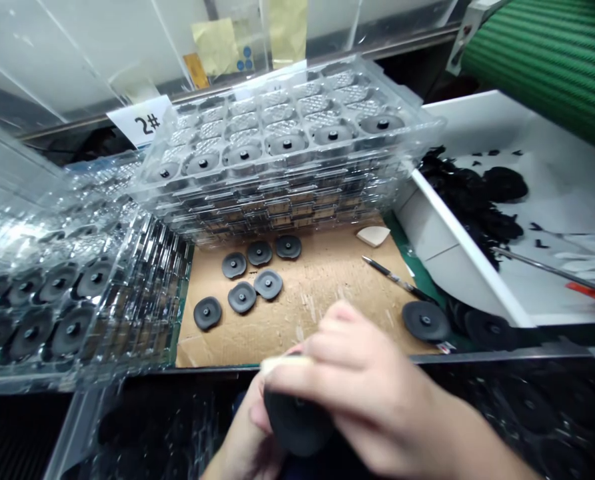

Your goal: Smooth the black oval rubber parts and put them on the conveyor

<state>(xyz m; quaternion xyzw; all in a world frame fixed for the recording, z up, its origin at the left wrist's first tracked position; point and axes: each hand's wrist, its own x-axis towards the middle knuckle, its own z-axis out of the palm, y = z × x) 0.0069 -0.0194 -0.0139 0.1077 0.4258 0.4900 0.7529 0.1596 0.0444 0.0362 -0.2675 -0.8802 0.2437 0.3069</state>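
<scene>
Near the front edge of the bench, my left hand is closed on a black round disc with a small central stub. Across its upper edge lies my right hand, fingers bent around a pale piece of pad pressed against the rim. The fingers cover most of that pad, and part of the disc is hidden. On the cardboard beyond, several similar black discs lie stub up. A white wedge-shaped pad and a black pen rest to the right.
Clear plastic trays are stacked at the back, with discs in the top one's front row. More stacked trays stand left. On the right, a white bin holds black scraps and a red-handled tool. A green ribbed roller overhangs it.
</scene>
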